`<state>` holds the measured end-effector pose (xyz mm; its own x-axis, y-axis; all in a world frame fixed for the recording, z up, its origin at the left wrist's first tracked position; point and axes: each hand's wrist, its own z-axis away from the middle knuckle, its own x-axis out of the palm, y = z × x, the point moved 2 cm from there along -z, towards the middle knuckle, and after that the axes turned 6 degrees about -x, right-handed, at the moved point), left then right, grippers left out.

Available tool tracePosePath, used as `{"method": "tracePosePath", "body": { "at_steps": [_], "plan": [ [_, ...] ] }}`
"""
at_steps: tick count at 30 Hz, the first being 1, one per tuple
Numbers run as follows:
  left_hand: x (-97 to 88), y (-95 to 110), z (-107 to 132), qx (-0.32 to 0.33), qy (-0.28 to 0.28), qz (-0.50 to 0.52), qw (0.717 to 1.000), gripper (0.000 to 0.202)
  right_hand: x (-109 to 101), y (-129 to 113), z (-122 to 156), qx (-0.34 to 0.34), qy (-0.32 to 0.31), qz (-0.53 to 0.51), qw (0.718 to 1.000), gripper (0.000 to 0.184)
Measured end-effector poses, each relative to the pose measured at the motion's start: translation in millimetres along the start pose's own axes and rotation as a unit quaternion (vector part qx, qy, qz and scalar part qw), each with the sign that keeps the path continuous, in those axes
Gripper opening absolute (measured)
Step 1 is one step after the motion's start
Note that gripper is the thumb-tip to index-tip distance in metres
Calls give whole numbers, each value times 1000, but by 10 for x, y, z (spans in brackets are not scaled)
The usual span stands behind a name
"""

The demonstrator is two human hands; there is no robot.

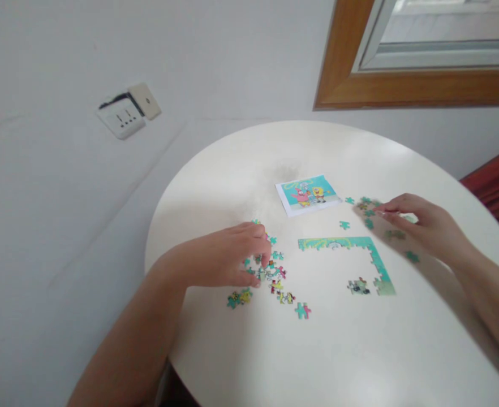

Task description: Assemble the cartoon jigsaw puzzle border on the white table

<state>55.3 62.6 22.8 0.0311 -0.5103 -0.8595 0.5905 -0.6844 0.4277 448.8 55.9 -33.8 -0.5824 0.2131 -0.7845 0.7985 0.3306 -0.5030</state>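
My left hand point(236, 254) is curled over a loose heap of jigsaw puzzle pieces point(277, 272) at the left, thumb and fingers apart. At the right, my right hand point(423, 223) reaches over another cluster of teal pieces point(369, 224). Its thumb and forefinger are pinched on what looks like a thin puzzle piece point(390, 213), mostly hidden. Between the hands lies a joined puzzle border point(338, 243), forming a top edge and a right edge. Inside its corner sits a small greyish joined section point(358, 286).
A reference picture point(306, 195) with cartoon figures lies behind the border. Single pieces point(302, 310) lie near the front and beside the border. The round white table point(338, 356) stands against a wall with a socket point(124, 117) and a wood-framed window point(402, 87).
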Motion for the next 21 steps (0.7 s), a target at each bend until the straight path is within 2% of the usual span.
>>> {"method": "tracePosePath", "body": {
  "at_steps": [9,16,21],
  "plan": [
    [98,52,-56,-48,-13,-37,998,11,-35,27,-8,15,26,17,999,25],
    [153,42,-88,-23,0,-27,999,7,-80,-10,8,31,34,17,999,23],
    [143,24,-107,-1,3,6,1000,11,-90,-1,0,30,20,18,999,26]
  ]
}}
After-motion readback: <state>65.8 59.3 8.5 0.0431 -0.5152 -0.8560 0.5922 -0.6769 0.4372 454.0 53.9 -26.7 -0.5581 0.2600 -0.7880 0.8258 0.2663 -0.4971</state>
